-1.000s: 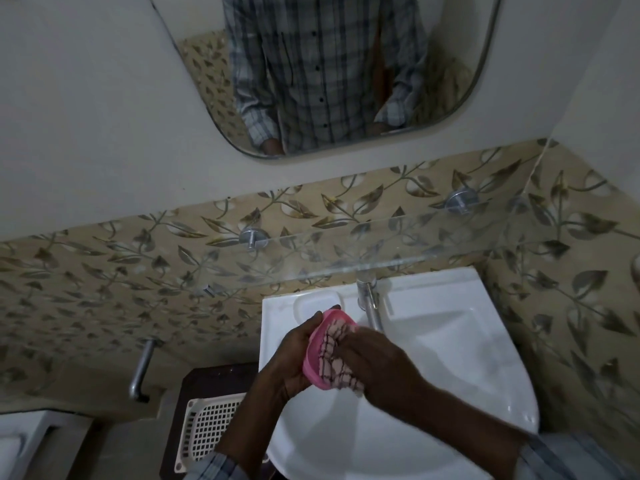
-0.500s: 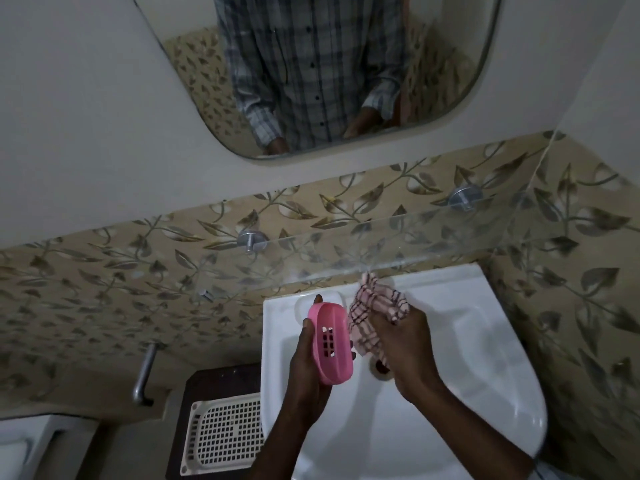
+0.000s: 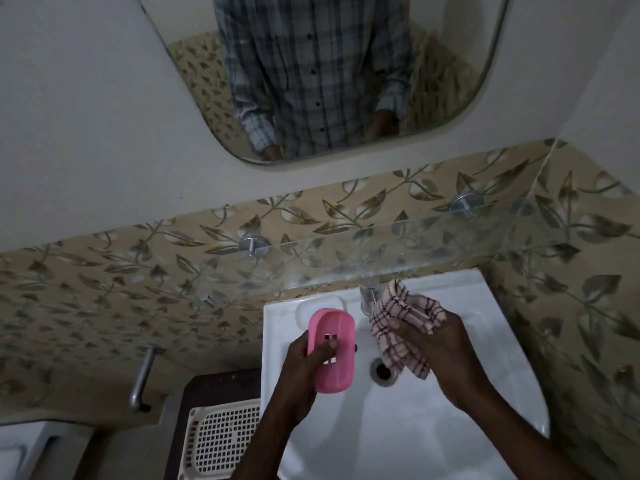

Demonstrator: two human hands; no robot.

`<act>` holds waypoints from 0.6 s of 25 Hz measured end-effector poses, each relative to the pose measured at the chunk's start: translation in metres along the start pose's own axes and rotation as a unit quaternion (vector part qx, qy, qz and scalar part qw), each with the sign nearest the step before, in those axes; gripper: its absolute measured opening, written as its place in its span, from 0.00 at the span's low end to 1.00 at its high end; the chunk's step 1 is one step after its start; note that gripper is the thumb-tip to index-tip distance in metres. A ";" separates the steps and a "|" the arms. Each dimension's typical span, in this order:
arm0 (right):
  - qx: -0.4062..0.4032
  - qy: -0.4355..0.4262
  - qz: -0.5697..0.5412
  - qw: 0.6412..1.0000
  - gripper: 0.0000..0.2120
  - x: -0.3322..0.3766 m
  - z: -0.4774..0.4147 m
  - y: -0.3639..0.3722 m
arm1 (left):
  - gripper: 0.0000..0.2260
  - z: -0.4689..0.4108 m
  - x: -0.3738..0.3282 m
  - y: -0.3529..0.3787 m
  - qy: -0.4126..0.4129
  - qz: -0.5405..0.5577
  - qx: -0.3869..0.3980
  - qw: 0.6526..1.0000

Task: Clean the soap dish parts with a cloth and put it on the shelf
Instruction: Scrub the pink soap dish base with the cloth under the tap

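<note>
At the bottom left of the frame a white latticed basket (image 3: 221, 441) sits beside the white sink (image 3: 381, 441). Above the basin, left of centre, the left hand (image 3: 301, 372) grips the pink soap dish part (image 3: 337, 327), fingers curled behind its left edge and the thumb lying across its slotted face. The dish is held tilted over the sink's left side, apart from the cloth. Right of centre, the right hand (image 3: 443, 344) clutches a bunched pink checked cloth (image 3: 394, 323), whose loose end hangs near the drain (image 3: 382, 370). Just behind the cloth stands the metal tap (image 3: 367, 296). Higher up, a glass shelf (image 3: 381, 251) crosses the leaf-patterned tiles, with a mirror (image 3: 346, 81) at the top.
</note>
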State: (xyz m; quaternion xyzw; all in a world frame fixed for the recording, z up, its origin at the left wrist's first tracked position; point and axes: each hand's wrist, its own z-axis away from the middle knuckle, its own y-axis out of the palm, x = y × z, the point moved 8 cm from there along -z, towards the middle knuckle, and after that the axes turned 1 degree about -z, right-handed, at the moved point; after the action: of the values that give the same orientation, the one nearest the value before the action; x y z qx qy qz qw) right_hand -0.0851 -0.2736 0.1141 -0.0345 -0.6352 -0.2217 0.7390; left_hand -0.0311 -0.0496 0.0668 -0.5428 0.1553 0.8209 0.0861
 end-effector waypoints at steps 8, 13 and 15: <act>0.105 -0.288 0.360 0.881 0.30 0.005 0.046 0.098 | 0.08 0.018 -0.033 0.020 0.138 -0.176 -0.142 0.964; 0.046 -0.219 0.303 0.926 0.26 -0.004 0.042 0.081 | 0.08 0.022 -0.037 0.016 0.163 -0.147 -0.156 0.963; 0.049 -0.249 0.291 0.922 0.24 -0.006 0.046 0.087 | 0.08 0.024 -0.037 0.019 0.170 -0.156 -0.167 0.959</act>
State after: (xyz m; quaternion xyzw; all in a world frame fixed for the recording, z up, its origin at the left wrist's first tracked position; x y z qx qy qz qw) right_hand -0.0962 -0.1787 0.1375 -0.2354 -0.7712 0.0500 0.5894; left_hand -0.0436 -0.0581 0.1128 -0.6986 -0.0580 0.7070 0.0940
